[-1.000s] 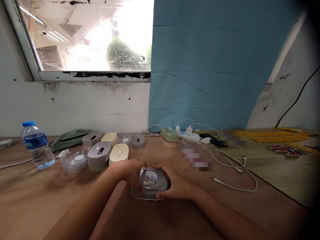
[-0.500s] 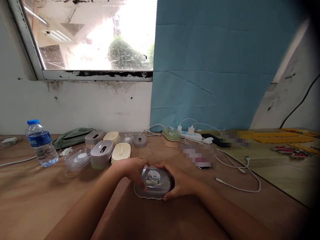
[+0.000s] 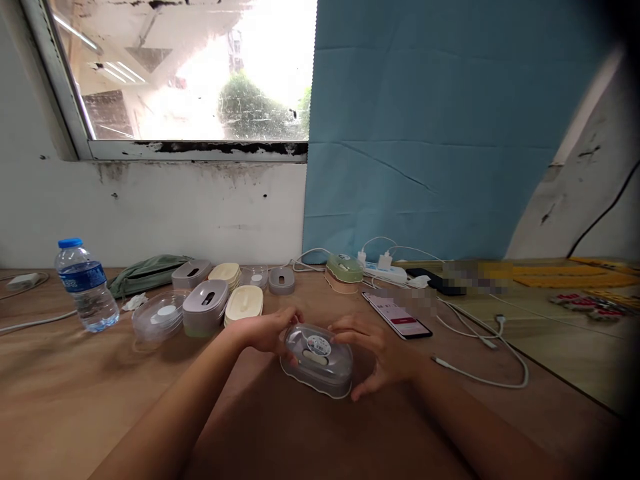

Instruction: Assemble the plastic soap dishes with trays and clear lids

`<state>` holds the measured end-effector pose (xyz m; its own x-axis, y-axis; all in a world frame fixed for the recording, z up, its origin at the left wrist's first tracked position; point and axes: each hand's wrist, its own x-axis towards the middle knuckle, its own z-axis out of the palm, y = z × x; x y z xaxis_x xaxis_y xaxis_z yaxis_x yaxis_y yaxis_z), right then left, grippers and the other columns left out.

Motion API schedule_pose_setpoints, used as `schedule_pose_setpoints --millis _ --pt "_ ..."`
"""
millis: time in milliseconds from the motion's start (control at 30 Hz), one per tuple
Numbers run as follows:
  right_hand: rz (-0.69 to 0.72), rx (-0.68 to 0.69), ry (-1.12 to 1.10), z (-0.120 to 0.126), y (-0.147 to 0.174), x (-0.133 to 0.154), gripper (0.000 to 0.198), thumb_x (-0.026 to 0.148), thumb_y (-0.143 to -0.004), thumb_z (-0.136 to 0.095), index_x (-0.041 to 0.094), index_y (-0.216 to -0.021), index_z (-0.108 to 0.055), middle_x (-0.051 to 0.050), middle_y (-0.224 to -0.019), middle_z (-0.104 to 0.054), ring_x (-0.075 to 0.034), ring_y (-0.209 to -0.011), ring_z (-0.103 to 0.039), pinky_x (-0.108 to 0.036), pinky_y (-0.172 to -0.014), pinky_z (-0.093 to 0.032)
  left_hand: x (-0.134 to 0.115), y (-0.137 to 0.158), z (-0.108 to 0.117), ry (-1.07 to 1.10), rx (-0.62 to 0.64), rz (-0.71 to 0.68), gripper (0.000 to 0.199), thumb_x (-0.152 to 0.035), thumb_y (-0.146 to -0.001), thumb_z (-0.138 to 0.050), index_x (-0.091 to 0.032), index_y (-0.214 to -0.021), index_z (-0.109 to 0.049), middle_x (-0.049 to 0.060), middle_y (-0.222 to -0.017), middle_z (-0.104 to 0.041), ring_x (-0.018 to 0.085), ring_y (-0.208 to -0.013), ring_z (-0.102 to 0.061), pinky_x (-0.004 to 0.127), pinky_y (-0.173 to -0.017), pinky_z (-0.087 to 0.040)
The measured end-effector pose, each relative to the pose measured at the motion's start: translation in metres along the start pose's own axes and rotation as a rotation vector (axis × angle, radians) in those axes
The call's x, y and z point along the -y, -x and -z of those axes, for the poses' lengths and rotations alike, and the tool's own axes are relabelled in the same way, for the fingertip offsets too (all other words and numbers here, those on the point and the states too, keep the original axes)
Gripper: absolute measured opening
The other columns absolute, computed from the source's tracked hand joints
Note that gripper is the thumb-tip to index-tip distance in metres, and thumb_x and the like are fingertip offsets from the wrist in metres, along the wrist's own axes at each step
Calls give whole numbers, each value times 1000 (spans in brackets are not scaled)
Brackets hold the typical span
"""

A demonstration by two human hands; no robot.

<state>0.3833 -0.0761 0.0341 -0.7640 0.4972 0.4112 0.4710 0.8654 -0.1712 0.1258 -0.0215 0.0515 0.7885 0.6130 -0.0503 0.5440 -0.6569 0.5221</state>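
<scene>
One clear-lidded box (image 3: pixel 325 370): left fingers (image 3: pixel 286 316) clasp left end, right fingers (image 3: pixel 354 338) spread wide around right.

- The lidded container (image 3: pixel 325 379) is set on the table (image 3: pixel 250 427), flanked by the left hand (image 3: pixel 270 332) and the right hand (image 3: pixel 380 353).
- Behind the left arm, the round tub (image 3: pixel 147 321), the slotted box (image 3: pixel 203 312) and the lid stack (image 3: pixel 244 301) are lined up left to right.
- The bottle (image 3: pixel 85 287) is stood left of the tub.
- The pouch (image 3: pixel 150 273) is laid behind the tub, near the wall (image 3: pixel 210 207).
- The phone (image 3: pixel 393 313) is placed behind the right hand.
- The power strip (image 3: pixel 393 273) is set behind the phone, before the curtain (image 3: pixel 400 133).
- The loose cable (image 3: pixel 500 385) is looped right of the phone.
</scene>
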Motion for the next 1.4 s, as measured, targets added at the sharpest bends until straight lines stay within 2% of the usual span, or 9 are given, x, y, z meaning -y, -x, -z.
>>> schedule_pose_setpoints --millis 100,167,267,367,467,667,967,1167,1400 --pt "-89 64 -5 1 -2 4 51 39 -66 -66 20 -111 -51 -9 -114 -53 -22 -108 -47 -33 -92 -38 0 -3 -3 -74 -184 3 47 -17 -69 -58 -20 -110 -37 9 -115 -40 22 -102 -48 36 -86 -40" --pt "-150 65 16 -1 -4 5 50 30 -69 -62 22 -116 -49 -8 -118 -51 -22 -111 -45 -35 -94 -38 -4 -4 -4 -146 -333 0 40 -13 -73 -51 -18 -110 -39 10 -116 -38 22 -103 -47 37 -88 -40" --pt "-226 9 81 -9 -3 0 49 24 -71 -57 24 -119 -47 -7 -120 -51 -22 -113 -44 -37 -95 -37 -11 2 -5 -218 -504 -40 30 -13 -75 -47 -18 -104 -44 9 -112 -42 21 -100 -49 36 -87 -41" --pt "-321 -61 197 -24 -2 -12 47 24 -76 -51 25 -122 -44 -7 -123 -49 -24 -112 -45 -41 -94 -38 -11 18 -10 -336 -599 -73 24 -14 -72 -50 -18 -96 -49 9 -107 -47 23 -100 -48 38 -89 -39" --pt "-388 -160 300 -42 -6 -24 46 23 -79 -46 21 -125 -41 -10 -122 -48 -25 -111 -45 -42 -93 -39 2 37 -18 -427 -663 -50 20 -14 -71 -50 -19 -90 -50 9 -107 -48 24 -101 -46 41 -92 -36" --pt "-366 -263 400 -61 -31 -57 34 21 -80 -45 20 -113 -51 -11 -112 -52 -26 -104 -48 -42 -89 -40 40 55 -29 -355 -908 171 16 -14 -73 -47 -21 -88 -49 6 -100 -50 23 -97 -48 40 -87 -37" --pt "-437 -301 435 -77 -64 -120 39 13 -76 -40 13 -114 -50 -15 -116 -52 -28 -109 -45 -45 -94 -35 55 52 -38 -259 -872 204 16 -15 -71 -48 -20 -86 -51 7 -98 -50 23 -95 -48 36 -84 -38" --pt "-497 -304 434 -82 -74 -138 47 18 -71 -45 8 -117 -47 -17 -122 -48 -29 -114 -41 -43 -98 -31 56 51 -39 -210 -831 147 22 -12 -71 -47 -19 -92 -50 6 -99 -53 22 -99 -47 36 -87 -36" --pt "-535 -306 384 -86 -73 -149 53 20 -68 -48 6 -119 -44 -19 -127 -43 -31 -119 -37 -46 -99 -28 60 53 -36 -186 -828 181 22 -13 -70 -48 -19 -91 -51 6 -96 -57 22 -95 -49 36 -85 -37"
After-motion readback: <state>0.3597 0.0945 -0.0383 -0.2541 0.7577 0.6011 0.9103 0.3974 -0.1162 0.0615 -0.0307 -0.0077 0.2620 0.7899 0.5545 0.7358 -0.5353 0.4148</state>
